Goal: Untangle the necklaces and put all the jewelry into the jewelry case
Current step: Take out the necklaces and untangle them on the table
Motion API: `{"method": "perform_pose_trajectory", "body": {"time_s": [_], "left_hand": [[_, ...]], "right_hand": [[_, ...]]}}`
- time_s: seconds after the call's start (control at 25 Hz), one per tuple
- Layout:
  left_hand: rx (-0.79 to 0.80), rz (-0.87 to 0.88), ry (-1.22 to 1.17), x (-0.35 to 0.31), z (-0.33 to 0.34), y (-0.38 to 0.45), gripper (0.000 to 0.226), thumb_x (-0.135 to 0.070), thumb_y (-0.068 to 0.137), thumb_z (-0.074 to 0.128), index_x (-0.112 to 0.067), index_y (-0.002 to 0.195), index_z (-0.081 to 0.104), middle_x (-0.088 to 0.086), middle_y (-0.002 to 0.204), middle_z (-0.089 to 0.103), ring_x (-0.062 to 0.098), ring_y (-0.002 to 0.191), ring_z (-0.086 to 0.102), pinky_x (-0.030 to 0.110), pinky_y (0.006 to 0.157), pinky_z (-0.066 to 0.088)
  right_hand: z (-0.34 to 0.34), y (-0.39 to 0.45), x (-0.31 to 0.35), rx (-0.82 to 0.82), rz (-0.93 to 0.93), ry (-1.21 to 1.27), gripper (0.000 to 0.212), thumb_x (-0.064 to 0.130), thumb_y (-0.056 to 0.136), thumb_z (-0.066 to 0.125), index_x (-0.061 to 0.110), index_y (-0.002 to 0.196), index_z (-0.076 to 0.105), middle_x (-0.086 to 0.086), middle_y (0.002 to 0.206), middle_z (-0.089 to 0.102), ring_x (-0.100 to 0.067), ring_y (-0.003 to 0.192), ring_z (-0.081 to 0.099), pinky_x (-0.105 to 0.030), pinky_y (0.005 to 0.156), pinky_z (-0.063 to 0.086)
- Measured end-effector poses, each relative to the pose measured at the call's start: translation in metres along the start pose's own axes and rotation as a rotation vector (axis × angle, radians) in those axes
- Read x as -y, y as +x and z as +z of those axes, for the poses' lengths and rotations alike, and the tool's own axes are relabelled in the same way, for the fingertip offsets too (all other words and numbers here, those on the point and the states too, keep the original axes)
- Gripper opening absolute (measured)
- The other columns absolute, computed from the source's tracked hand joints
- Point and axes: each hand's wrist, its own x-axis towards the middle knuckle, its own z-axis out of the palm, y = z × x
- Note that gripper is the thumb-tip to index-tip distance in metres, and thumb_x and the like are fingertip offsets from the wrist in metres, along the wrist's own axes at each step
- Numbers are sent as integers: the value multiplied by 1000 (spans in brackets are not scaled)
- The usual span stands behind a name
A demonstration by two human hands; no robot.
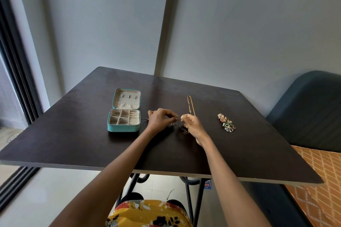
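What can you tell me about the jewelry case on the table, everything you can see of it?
The jewelry case is a small, square, teal zip box lying open on the dark table, left of both hands. Its lid stands up at the far side, lined in beige with three small tabs and a gathered pocket. The base holds beige compartments and ring rolls, with thin chains in the far ones. A dark chain runs up to its right edge; whether it touches is unclear.

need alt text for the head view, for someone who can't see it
Both hands, left hand and right hand, pinch a thin dark tangled chain over a dark table. An open teal jewelry case sits to the left, a gold necklace lies just beyond the right hand, and a pile of earrings lies farther right.
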Motion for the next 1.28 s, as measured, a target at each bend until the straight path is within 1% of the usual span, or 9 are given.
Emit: {"method": "perform_pose_trajectory", "body": {"time_s": [0.12, 0.2, 0.28, 0.4, 0.56, 0.72, 0.84, 1.0, 1.28], "left_hand": [[-11, -13, 11, 2, 1, 1, 8, -37, 83, 67, -31, 83, 73, -12, 84, 71, 0, 78, 57, 30, 70, 12], [-34, -27, -36, 3, 1, 2, 4, -32, 82, 69, -29, 84, 71, -12, 83, 71, -6, 72, 53, 29, 70, 12], [-50, -33, -138, 5, 1, 1, 8, -28, 81, 70, -29, 88, 67, -12, 81, 70, -8, 72, 53, 27, 71, 13], [-53, -43, -248, 4, -1, 0, 14, -24, 83, 69, -29, 93, 62, -9, 81, 71, 0, 75, 57, 26, 73, 14], [-39, -54, -322, 5, 0, 1, 16, -23, 83, 69, -29, 94, 59, -9, 80, 70, 2, 72, 57, 26, 86, 15], [-25, -50, -393, 12, 2, 4, 20, -26, 80, 71, -35, 89, 56, -12, 73, 71, 0, 70, 60, 43, 106, 29], [-9, -39, -394, 13, 2, 4, 22, -28, 78, 73, -36, 88, 55, -12, 73, 71, 5, 75, 63, 50, 107, 29], [11, -30, -436, 15, 1, 3, 23, -36, 73, 72, -44, 86, 55, -12, 72, 71, 9, 79, 66, 53, 103, 33], [29, -33, -453, 15, 1, 3, 23, -42, 71, 70, -47, 87, 54, -13, 75, 72, 9, 82, 67, 55, 103, 34]], "right_hand": [[-1, 0, -1, 16, 21, -20, 22, 20, 97, 47, 20, 77, 56, 1, 61, 42, -2, 47, 32, -18, 46, 25], [-2, -2, 2, 29, 17, -17, 21, 20, 97, 46, 18, 79, 58, -1, 72, 56, -4, 50, 36, -16, 45, 27], [-4, -4, 6, 54, 23, -13, 19, 17, 97, 46, 12, 84, 58, 5, 83, 63, -6, 52, 39, -12, 42, 29], [-5, -5, 9, 89, 40, -39, 17, 16, 97, 44, 12, 85, 56, 5, 87, 66, -5, 50, 42, -13, 40, 28], [-7, -4, 13, 138, 60, -45, 15, 16, 97, 42, 16, 83, 48, 0, 70, 60, -2, 42, 42, -15, 38, 28], [-9, -5, 13, 117, 41, -12, 8, 19, 94, 54, 14, 89, 56, 3, 59, 46, -3, 43, 38, -17, 39, 33], [-5, -6, 13, 85, 14, -6, 10, 22, 90, 63, 13, 92, 65, 4, 53, 45, -6, 42, 36, -17, 36, 31], [-1, -9, 20, 41, 24, 10, 9, 15, 87, 67, 6, 90, 68, 10, 47, 49, -1, 36, 35, -14, 33, 24], [-1, -13, 26, 39, 38, -4, 9, 12, 88, 65, 4, 91, 67, 14, 42, 53, 2, 36, 39, -9, 37, 30]]}}
